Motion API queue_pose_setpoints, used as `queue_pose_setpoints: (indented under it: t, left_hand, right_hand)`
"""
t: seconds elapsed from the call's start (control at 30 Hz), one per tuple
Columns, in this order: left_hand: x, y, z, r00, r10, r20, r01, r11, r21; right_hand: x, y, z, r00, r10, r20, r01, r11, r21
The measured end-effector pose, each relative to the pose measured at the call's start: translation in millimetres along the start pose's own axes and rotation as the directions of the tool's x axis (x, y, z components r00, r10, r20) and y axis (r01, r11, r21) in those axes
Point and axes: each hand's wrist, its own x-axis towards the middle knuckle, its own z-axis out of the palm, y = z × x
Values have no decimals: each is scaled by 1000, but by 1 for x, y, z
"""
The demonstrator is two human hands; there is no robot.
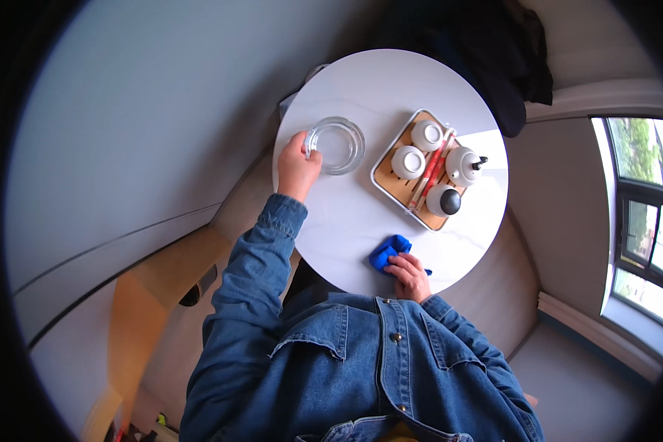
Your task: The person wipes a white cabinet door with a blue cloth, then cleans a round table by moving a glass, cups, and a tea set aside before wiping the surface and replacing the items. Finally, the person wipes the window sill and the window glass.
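Note:
My left hand (pixel 299 168) grips the near-left rim of a round clear glass ashtray (pixel 340 146) at the left side of the table. Whether the dish rests on the tabletop or is slightly raised, I cannot tell. Close to my body, my right hand (pixel 410 276) lies on a crumpled blue cloth (pixel 387 253), its fingers bent over the fabric at the table's near edge. Part of the cloth is hidden under that hand.
A rimmed tray (pixel 389 188) on the round white table (pixel 331 232) holds upturned white cups (pixel 409 162), a white teapot (pixel 464 166), a black-lidded white jar (pixel 445 200) and slim red-and-white packets (pixel 433 171). A wall (pixel 160 110) rises at left; dark fabric (pixel 475 55) hangs beyond the table.

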Motion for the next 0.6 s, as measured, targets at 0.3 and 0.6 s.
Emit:
queue_pose_setpoints:
  t: [0.3, 0.6]
  left_hand:
    - [-105, -14, -54, 854, -432, 290, 512, 596, -619]
    - [-164, 6, -40, 689, -195, 698, 671, -193, -716]
  right_hand:
    - [76, -20, 18, 989, -133, 66, 136, 990, -43]
    - [67, -28, -37, 886, 342, 312, -458, 550, 698]
